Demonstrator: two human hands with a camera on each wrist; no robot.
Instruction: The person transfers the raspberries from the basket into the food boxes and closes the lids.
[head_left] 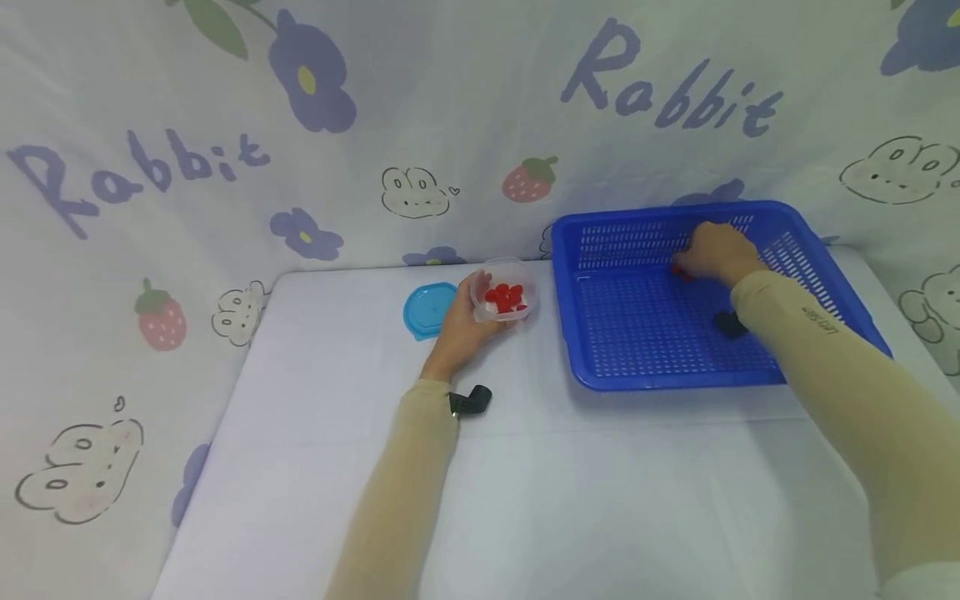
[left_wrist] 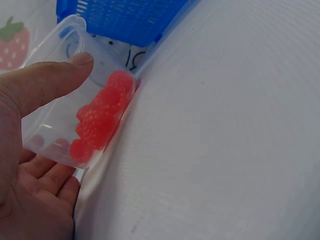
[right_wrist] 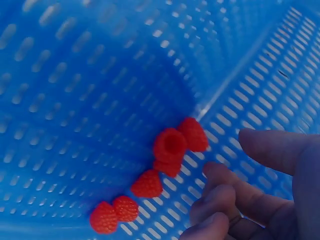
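Note:
In the head view my left hand [head_left: 467, 321] grips a small clear plastic tub [head_left: 487, 310]. Red raspberries [left_wrist: 102, 117] lie heaped along one side of it, as the left wrist view shows. My thumb lies over the tub's wall near the rim, and the other fingers are on its far side and partly hidden. My right hand [head_left: 722, 252] reaches down into a blue slotted basket [head_left: 637, 383]. Seen from the right wrist, its thumb and loosely bent fingers stand apart with nothing between them. Several raspberries [right_wrist: 147, 184] rest beside those fingertips, along the basket's wall.
A turquoise lid [head_left: 429, 310] lies on the white-covered table [head_left: 600, 500], partly behind my left hand. The basket stands to the right of the tub, against a patterned curtain [head_left: 465, 100] at the back. A black wrist camera [head_left: 471, 400] juts from my left wrist.

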